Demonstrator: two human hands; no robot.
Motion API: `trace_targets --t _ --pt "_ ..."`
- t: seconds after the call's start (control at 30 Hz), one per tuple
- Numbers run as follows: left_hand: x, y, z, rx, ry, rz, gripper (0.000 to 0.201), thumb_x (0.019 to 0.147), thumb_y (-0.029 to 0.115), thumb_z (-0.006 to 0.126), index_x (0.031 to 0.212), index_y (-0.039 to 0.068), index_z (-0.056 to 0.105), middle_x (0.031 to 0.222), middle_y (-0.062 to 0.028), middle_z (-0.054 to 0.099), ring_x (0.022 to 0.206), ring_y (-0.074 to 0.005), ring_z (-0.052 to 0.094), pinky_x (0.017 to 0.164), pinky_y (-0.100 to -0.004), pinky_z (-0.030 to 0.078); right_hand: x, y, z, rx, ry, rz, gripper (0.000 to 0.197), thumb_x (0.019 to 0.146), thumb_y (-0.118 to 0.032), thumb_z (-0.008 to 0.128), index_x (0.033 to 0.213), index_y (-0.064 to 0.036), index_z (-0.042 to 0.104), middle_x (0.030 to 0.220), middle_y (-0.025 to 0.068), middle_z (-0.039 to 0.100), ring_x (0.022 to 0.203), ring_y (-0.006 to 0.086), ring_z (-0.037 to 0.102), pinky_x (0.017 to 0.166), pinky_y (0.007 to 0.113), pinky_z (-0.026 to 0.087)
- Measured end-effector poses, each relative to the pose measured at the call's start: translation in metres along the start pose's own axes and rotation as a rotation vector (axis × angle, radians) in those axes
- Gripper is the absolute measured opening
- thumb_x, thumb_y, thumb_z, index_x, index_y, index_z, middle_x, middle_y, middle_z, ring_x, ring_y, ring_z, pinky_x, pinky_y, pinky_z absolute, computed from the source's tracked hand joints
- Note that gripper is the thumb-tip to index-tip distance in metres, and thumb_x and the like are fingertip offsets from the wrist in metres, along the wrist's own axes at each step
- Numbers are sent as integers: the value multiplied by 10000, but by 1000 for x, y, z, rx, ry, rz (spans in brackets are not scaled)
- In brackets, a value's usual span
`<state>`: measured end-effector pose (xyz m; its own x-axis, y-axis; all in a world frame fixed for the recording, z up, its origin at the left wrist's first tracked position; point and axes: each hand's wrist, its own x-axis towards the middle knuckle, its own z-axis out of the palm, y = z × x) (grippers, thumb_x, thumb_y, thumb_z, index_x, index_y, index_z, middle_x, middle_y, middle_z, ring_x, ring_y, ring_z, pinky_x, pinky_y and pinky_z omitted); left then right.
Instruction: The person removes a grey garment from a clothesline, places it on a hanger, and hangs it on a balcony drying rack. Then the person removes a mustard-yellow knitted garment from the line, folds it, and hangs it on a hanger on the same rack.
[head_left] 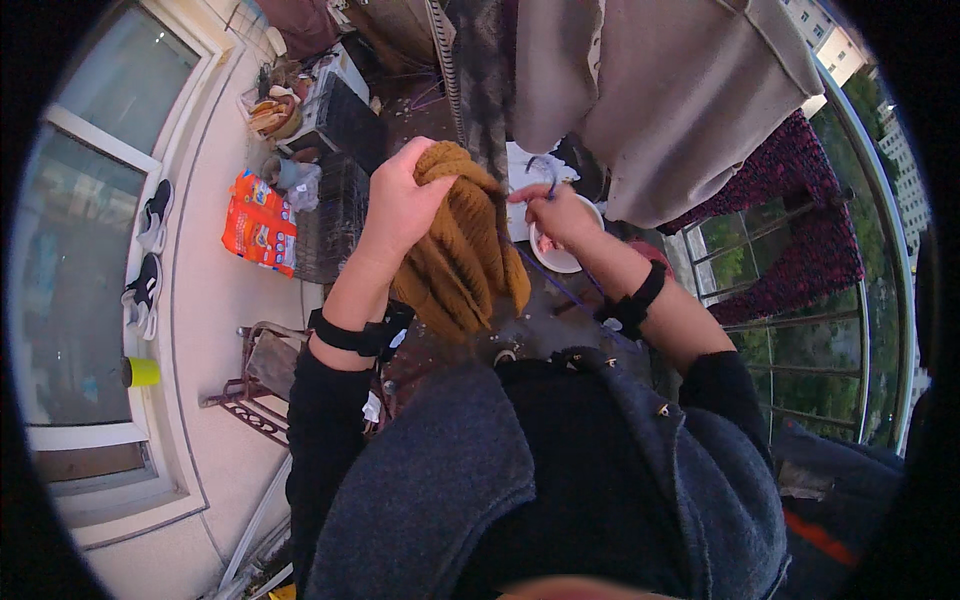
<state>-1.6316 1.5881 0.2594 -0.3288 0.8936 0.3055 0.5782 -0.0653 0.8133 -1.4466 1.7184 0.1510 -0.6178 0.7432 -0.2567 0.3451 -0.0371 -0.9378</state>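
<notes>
My left hand (405,195) is closed on the upper end of a mustard-brown knitted garment (460,260), which hangs in folds in front of me. Just to its right, my right hand (562,215) grips a thin blue clothes hanger (548,172) near its hook, with the index finger stretched toward the garment. Thin blue-purple lines below that hand look like the hanger's lower parts, partly hidden by the garment. Beneath my right hand stands a white basin (562,262) with something pinkish inside.
A large beige cloth (680,110) hangs at the upper right, beside a dark red-purple knit piece (800,230) on the railing (815,370). An orange bag (258,225) and a dark wire cage (335,210) stand left. Shoes (145,295) rest along the window.
</notes>
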Motion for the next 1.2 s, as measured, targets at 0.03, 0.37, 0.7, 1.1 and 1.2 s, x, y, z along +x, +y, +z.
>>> trace_targets --t 0.03,0.37,0.7,1.1,1.2 --pt "0 0 -2 8 26 20 199 812 20 618 1007 4 579 889 -49 640 833 -98 588 763 -261 476 4 -8 -3 120 33 26 303 842 -53 437 958 -105 712 653 24 592 500 94 502 448 246 375" --pt "-9 1 -23 -252 -38 -32 295 875 41 549 1161 5 488 1055 -74 603 983 -127 560 869 -263 439 -13 -72 29 1130 -134 -301 354 833 9 546 1173 -89 542 844 21 529 551 59 357 440 182 249" --pt "-29 32 -63 -172 -14 -16 264 885 97 569 1126 0 519 1000 -50 602 932 -99 550 833 -260 443 -14 -115 66 666 -150 -841 118 865 3 508 946 -46 578 1167 95 549 782 101 515 650 230 417" --pt "-34 46 -73 129 -161 152 373 761 77 616 1119 7 540 880 -142 631 772 -209 623 731 -309 485 -11 -138 64 76 116 -1428 321 760 63 528 1045 -41 633 1038 167 604 951 307 599 816 336 471" --pt "-36 43 -68 -44 -87 213 472 732 11 592 1194 38 497 1018 -131 618 903 -223 626 813 -316 485 -19 -147 59 121 281 -1536 277 745 78 549 991 -33 612 929 132 594 816 250 583 712 317 473"
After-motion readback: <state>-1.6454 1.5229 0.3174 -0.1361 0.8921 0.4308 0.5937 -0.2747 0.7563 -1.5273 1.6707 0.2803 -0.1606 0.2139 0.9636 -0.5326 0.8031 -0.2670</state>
